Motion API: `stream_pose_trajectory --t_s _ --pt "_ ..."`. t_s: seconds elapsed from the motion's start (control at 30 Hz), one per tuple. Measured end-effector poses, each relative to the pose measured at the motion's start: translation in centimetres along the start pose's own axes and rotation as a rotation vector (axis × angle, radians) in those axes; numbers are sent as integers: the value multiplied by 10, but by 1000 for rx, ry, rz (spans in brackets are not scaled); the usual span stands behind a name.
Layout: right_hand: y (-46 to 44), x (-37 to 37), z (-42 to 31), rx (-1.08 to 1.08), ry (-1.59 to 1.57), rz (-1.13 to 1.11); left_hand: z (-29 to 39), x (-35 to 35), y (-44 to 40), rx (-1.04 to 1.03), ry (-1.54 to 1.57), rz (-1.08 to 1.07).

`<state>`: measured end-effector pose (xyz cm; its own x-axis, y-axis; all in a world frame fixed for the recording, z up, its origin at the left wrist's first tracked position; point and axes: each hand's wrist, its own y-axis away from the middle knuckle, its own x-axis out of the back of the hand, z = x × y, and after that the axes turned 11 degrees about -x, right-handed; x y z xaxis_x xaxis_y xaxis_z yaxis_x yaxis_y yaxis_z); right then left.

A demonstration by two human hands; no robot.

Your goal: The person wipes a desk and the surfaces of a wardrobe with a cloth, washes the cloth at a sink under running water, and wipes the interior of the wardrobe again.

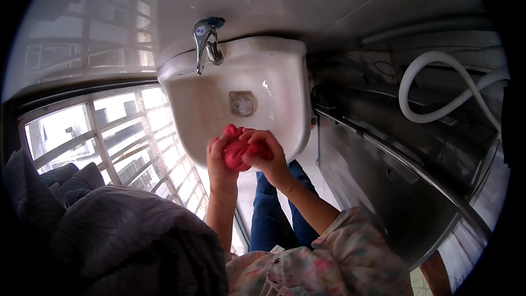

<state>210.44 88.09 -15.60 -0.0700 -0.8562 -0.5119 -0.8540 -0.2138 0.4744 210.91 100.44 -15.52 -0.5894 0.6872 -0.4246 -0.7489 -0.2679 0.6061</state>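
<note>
Both of my hands are wrapped round a bunched red cloth point(236, 152) over the front part of a white washbasin point(194, 104). My left hand point(217, 159) grips its left side, and my right hand point(267, 151) closes over its right side. Smooth, rounded folds of the cloth bulge out between the hands. Past the hands, the basin's drain point(243, 104) looks whitish and grimy. A chrome faucet point(204, 44) stands at the basin's back left; no running water is visible from it.
A barred window point(120, 131) lies to the left, with dark fabric point(120, 230) hanging at the lower left. On the right are a dark metal surface with a rail point(400, 159) and a looped white hose point(408, 90). A tiled wall point(274, 0) rises behind the basin.
</note>
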Motion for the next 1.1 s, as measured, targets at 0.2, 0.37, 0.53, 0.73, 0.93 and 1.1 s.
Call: stream_pose_trajectory --t_s 0.2,0.37,0.53,0.73,0.93,1.1 --pt "-18 9 1 -407 -611 62 5 -43 34 -839 -1010 39" --pt "-42 8 -33 -698 -392 -234 8 -55 49 -1222 -1084 -337" --pt "-63 7 -55 -810 126 -644 7 -45 46 -1523 -1108 -868" --pt "-73 -4 -58 -706 785 -815 -25 -35 26 -1746 -1225 -1207" --pt "-82 7 -11 -397 1319 -751 -81 -6 1 -1585 -1439 -1345" --pt "-79 21 17 -256 1578 -559 -100 -13 -5 -511 -1041 -1181"
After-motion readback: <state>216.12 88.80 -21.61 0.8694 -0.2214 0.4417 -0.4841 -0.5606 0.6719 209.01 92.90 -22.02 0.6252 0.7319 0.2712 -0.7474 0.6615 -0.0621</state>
